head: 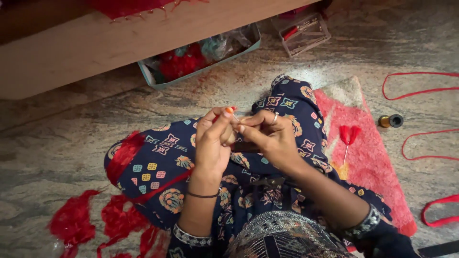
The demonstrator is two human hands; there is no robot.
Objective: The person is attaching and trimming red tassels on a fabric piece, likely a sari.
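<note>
We pinch both hands together over our lap, centre | left hand (213,138) clamps small red piece (230,111) steady | right hand (267,134) pinches it too | finished tassel (349,134) parked at 3 o'clock on mat (377,167)

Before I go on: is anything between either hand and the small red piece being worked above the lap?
Nothing visible. The left hand and right hand both meet at the small red piece, fingers pinching it directly.

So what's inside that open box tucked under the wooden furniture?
The teal box holds red fluffy thread and crumpled clear plastic bags. Its rear part is covered by the wooden furniture, so anything further in is hidden.
</note>
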